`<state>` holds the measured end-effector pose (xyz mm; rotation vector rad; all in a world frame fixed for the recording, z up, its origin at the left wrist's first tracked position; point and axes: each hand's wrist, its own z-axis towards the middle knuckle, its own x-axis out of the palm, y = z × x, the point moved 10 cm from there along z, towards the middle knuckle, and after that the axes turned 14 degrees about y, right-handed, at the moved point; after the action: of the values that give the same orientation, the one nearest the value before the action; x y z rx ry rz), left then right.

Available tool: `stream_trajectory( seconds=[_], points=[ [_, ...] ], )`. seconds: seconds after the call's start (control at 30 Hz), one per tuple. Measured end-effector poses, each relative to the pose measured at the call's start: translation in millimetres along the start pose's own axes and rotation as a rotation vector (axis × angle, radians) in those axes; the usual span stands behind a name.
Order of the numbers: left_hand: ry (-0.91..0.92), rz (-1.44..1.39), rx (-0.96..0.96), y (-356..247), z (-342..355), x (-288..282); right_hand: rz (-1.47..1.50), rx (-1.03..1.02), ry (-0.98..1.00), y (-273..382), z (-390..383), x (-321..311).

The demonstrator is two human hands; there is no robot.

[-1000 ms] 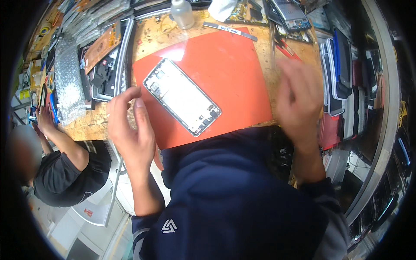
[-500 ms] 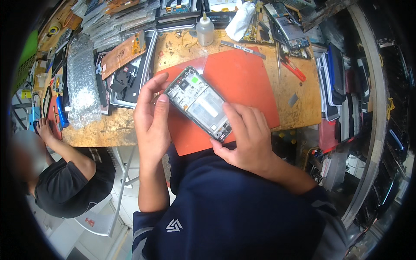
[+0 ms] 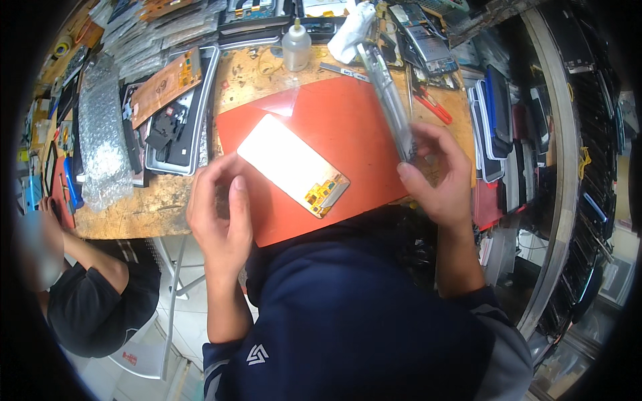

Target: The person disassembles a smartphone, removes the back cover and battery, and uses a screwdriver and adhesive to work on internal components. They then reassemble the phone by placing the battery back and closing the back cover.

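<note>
A phone display panel (image 3: 281, 157) with a bright white back and a gold flex circuit at its lower end lies slantwise on the orange mat (image 3: 354, 127). My left hand (image 3: 221, 217) is beside the panel's left edge, thumb and fingers apart; whether a fingertip touches the panel cannot be made out. Over the mat's right side, my right hand (image 3: 445, 177) grips the lower end of a phone frame (image 3: 388, 97) between thumb and fingers. The frame is tipped up on edge, so mostly its narrow side shows.
A squeeze bottle (image 3: 296, 47), a crumpled white cloth (image 3: 349, 35) and red-handled pliers (image 3: 431, 105) stand beyond the mat. At left are bubble wrap (image 3: 103, 137) and a tray of parts (image 3: 190, 144). A co-worker (image 3: 100, 301) sits at far left.
My right hand has lifted the phone frame up and to the right, turning it on edge. The display panel now shows on the mat. My left hand is slightly lower and left.
</note>
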<state>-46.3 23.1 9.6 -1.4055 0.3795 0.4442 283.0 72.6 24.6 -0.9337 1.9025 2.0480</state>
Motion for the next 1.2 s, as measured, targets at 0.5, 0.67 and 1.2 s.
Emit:
stream_trajectory(
  seconds=[0.5,0.67,1.2],
  points=[
    [0.381,0.488,0.181,-47.1,-53.8,67.8,-0.197,-0.209,0.108,49.5,-7.5,90.9],
    [0.372,0.451,0.187,-40.6,-56.9,66.4,0.283,0.079,0.226,19.1,12.2,89.3],
    [0.202,-0.982,-0.364,22.2,-27.6,50.2,0.899,0.216,0.547,47.9,31.9,137.6]
  ],
)
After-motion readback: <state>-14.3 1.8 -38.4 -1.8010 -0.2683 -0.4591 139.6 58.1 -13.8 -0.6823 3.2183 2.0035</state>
